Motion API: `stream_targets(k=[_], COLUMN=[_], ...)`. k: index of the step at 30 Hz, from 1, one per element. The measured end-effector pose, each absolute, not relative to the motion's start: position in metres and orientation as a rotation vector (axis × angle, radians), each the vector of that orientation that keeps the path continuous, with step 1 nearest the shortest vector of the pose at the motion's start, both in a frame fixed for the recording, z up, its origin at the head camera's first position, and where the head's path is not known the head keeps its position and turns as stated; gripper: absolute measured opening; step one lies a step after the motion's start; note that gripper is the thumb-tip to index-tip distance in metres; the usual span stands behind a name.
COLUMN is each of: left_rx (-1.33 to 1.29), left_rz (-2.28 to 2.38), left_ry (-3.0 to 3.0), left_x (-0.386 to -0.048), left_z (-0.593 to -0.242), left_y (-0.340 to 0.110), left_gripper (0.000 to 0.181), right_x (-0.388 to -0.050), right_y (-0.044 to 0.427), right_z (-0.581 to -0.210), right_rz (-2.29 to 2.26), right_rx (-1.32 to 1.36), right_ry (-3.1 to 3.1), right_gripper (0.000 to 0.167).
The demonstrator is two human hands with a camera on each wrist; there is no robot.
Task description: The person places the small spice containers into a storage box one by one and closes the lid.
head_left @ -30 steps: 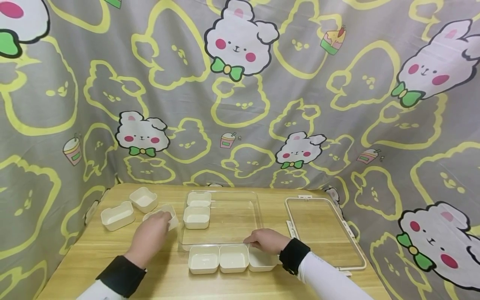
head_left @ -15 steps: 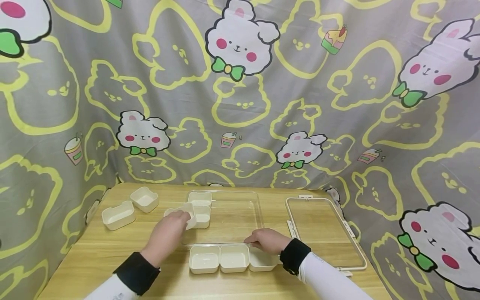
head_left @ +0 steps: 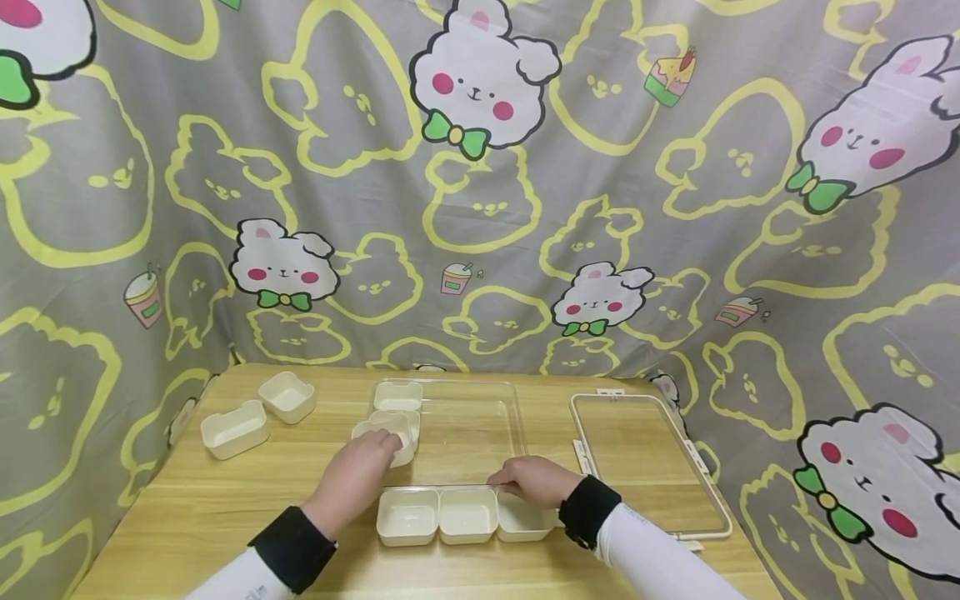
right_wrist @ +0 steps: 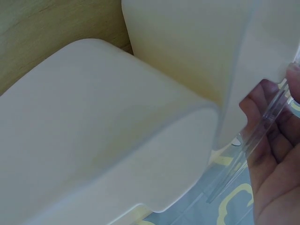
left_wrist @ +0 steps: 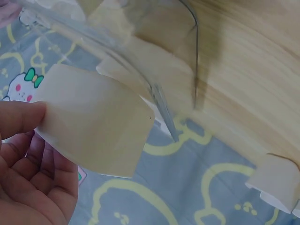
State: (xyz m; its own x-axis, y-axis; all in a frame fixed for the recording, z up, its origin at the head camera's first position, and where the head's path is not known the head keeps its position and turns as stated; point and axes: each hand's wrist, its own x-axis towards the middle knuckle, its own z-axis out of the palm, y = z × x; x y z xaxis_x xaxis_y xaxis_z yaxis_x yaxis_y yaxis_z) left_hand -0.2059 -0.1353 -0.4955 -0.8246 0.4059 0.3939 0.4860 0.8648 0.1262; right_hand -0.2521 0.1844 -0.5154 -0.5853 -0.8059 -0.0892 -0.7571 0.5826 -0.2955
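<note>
My left hand point(head_left: 354, 477) pinches the rim of a small cream container point(left_wrist: 93, 122), thumb on one side and fingers on the other. In the head view that container is over the front left of a clear plastic box point(head_left: 472, 442). Inside the box, a similar container point(head_left: 398, 395) stands in the back left corner; a second one in front of it is mostly hidden by the held one. My right hand point(head_left: 536, 482) grips the front rim of the box, as the right wrist view point(right_wrist: 281, 154) shows.
Three cream containers point(head_left: 468, 517) form a row along the box's front. Two more, one nearer point(head_left: 235, 432) and one farther point(head_left: 287, 397), stand at the table's left. A clear lid with a white rim point(head_left: 636, 396) and clips lies at right. A patterned curtain point(head_left: 480, 200) surrounds the wooden table.
My left hand has carried the cream container rightward from the table beside the box to over the box's front left. My right hand has stayed on the front rim.
</note>
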Motion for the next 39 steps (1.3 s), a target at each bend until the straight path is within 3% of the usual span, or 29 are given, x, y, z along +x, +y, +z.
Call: stream_targets(k=[19, 39], left_rx=[-0.775, -0.820], left_rz=[-0.271, -0.303], left_ry=[-2.708, -2.799], left_x=[-0.203, -0.204], left_z=[-0.522, -0.531], left_y=[-0.133, -0.137], left_gripper=[0.036, 0.027], right_x=[-0.253, -0.252], right_y=[0.184, 0.183], right_z=[-0.515, -0.513], right_rz=[-0.320, -0.320], right_rx=[-1.336, -1.292], right_ry=[2.608, 2.609], right_gripper=[0.023, 0.025])
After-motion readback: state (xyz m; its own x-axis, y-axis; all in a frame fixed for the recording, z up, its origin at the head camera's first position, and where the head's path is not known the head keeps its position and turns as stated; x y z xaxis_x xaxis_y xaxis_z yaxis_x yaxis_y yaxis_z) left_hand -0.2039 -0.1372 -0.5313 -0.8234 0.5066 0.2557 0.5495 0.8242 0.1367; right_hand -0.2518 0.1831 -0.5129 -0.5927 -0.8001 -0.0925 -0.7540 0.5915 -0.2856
